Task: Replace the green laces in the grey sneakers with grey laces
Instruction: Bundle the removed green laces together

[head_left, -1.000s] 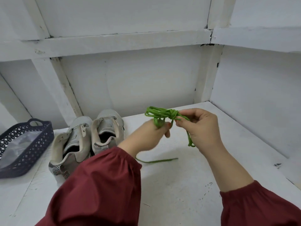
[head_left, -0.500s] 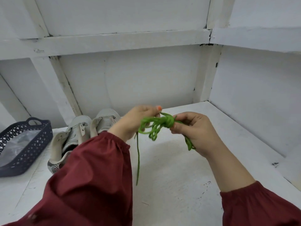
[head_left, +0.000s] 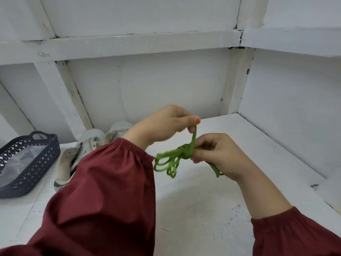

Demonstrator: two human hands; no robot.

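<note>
Right of the grey sneakers (head_left: 86, 148), the white shelf top (head_left: 203, 209) runs open to the side wall (head_left: 295, 117), and a hand can pass low over it. Above that stretch, the left hand (head_left: 166, 122) and right hand (head_left: 215, 154) hold the bundled green laces (head_left: 173, 159) in the air. Just left of the sneakers, a dark lattice basket (head_left: 42, 163) closes that side. Behind the sneakers, the back wall (head_left: 156, 89) and a slanted brace (head_left: 73, 97) block the way, and a beam (head_left: 129, 43) crosses overhead. The left sleeve (head_left: 103, 191) covers their near ends.
</note>
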